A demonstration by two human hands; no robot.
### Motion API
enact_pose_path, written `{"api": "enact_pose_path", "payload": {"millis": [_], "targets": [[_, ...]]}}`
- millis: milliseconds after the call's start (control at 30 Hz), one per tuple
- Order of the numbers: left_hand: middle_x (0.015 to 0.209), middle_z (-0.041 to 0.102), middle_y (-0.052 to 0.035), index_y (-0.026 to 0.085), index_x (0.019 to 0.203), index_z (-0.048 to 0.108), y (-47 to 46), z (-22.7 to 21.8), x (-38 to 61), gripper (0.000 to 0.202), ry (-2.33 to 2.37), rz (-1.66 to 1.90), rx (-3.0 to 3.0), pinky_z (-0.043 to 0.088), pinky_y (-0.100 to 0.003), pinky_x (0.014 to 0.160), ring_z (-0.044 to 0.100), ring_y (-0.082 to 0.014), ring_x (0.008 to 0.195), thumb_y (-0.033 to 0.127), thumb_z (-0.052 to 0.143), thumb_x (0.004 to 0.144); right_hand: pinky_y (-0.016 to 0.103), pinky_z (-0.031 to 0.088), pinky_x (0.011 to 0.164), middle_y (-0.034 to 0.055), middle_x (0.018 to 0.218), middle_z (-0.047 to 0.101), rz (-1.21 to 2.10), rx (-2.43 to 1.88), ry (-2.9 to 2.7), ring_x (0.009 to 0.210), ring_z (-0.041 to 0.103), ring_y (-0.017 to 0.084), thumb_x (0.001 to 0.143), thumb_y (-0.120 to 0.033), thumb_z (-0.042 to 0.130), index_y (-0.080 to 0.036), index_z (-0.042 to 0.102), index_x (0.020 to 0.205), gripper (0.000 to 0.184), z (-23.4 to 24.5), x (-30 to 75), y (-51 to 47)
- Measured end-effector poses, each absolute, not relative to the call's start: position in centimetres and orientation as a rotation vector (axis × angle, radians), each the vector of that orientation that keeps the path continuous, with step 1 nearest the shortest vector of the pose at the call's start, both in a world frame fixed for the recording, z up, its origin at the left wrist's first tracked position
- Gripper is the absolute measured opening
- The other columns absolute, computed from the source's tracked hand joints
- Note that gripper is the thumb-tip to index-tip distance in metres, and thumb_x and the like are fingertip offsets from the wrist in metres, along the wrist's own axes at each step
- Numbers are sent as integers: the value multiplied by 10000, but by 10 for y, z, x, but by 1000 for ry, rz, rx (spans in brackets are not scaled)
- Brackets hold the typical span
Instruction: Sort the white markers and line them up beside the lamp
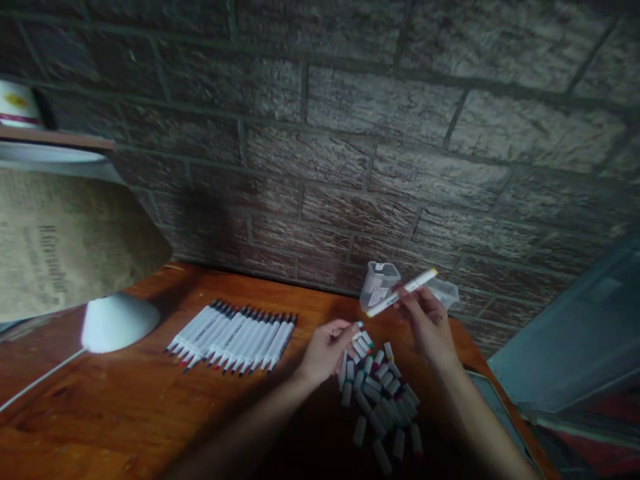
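My right hand (429, 320) grips a white marker (403, 292) with yellow ends, raised and tilted above the table. To its left, my left hand (327, 350) is curled round several small white marker caps (361, 344), some with coloured ends. Below both hands lies a loose pile of similar caps (383, 400) on the wood, partly in shadow. Left of my left hand, a row of white markers (235, 337) lies side by side, with dark or coloured tips showing at their ends.
A clear plastic container (379, 283) stands against the brick wall (330, 220), and a second clear container (445, 293) sits behind my right hand. A lamp with a printed shade (75, 233) and white base (117, 322) occupies the left of the wooden table (100, 413). A dark flat object (493, 393) lies at right.
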State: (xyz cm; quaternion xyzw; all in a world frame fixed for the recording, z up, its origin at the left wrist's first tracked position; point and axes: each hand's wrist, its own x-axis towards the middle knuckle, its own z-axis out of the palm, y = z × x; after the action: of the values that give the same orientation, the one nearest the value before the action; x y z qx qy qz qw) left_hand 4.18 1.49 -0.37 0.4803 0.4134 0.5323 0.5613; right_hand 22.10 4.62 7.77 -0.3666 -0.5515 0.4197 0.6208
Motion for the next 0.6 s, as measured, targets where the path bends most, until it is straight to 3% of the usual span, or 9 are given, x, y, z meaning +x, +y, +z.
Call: {"api": "enact_pose_path", "payload": {"millis": [133,267,333,500,600], "targets": [[385,386,90,190,724,584,17,-5,40,590,1046,1321,1109,199,-211,330,306,-77,305,779,566,749,235,459,527,-5,743,634,698,-860,-1375,653,581,144,763,-493,755,-201,607,865,343,110,210,91],[383,340,89,203,632,506,16,-2,38,617,1051,1362,1104,200,-223,371,295,-83,341,807,521,757,275,481,576,35,850,664,362,-1027,-1477,745,635,187,840,-547,608,-195,570,1107,443,111,218,125],[394,342,87,200,636,523,16,0,37,604,1042,1380,1125,219,-228,396,305,-87,361,790,530,768,311,493,654,58,860,685,185,-1182,-1551,757,648,203,857,-533,560,-182,581,1120,439,104,228,136],[411,346,82,189,657,556,18,-3,37,586,1030,1418,1136,216,-233,421,301,-89,385,752,517,815,320,453,663,83,741,704,25,-1447,-1719,682,642,221,834,-433,585,-197,674,800,254,91,245,150],[419,343,84,187,661,551,20,-6,38,576,997,1426,1137,211,-232,425,287,-85,389,737,520,828,310,448,669,99,728,712,-28,-1534,-1811,692,654,225,866,-404,560,-197,685,728,279,86,244,153]]}}
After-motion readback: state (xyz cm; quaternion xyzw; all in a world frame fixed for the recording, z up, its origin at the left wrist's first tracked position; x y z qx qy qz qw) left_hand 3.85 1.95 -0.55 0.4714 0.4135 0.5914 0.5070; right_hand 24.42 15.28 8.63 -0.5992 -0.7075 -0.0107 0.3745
